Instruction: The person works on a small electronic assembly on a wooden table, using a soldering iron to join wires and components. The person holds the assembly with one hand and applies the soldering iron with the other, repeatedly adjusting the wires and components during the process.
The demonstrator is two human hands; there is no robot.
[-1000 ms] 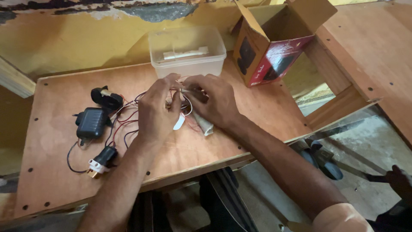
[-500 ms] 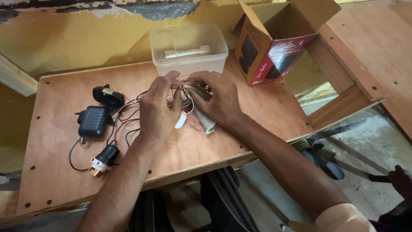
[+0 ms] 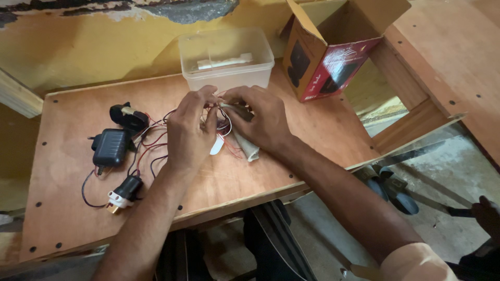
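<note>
Wires [image 3: 221, 112], red and white, sit pinched between our hands at mid-bench [image 3: 312, 135]. Left hand [image 3: 190, 130] and right hand [image 3: 260, 117] meet fingertip to fingertip over them, equally near. The bundle trails leftward toward the black adapter [image 3: 110, 147].

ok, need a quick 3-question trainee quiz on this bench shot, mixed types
1. True or false: the open red-and-black cardboard box stands on the wooden table at its far right.
2. Multiple choice: the clear plastic tub sits A) beyond the hands B) left of the black adapter C) on the floor.
3. Fill in: the left hand and right hand meet over a bundle of red and black ____.

Key: 1 true; 2 A; 3 wires.
</note>
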